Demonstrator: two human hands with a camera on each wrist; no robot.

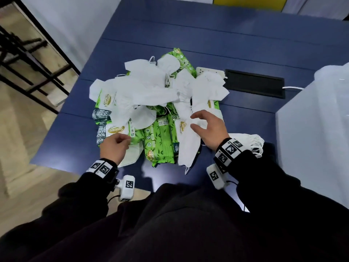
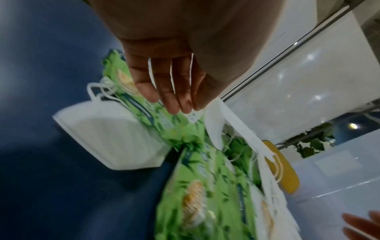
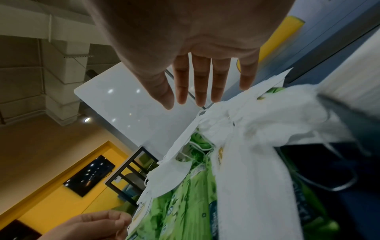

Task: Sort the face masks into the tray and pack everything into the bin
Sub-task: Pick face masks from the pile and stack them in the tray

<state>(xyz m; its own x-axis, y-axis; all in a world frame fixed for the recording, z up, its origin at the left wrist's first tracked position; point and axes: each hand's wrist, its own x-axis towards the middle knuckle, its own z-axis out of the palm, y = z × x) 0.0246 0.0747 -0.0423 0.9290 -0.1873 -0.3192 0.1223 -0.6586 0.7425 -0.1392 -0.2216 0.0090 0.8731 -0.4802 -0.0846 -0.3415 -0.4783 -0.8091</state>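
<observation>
White masks (image 1: 151, 89) heaped over green packs (image 1: 160, 140)

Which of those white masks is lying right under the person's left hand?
The flat folded mask at the near left edge of the pile, partly tucked under a green packet. The left hand hovers above it; the other masks lie farther away.

packs (image 1: 160, 140): partly hidden under masks (image 1: 143, 87) | bin (image 1: 317, 118): cut by right edge | wrist views: blurred
</observation>
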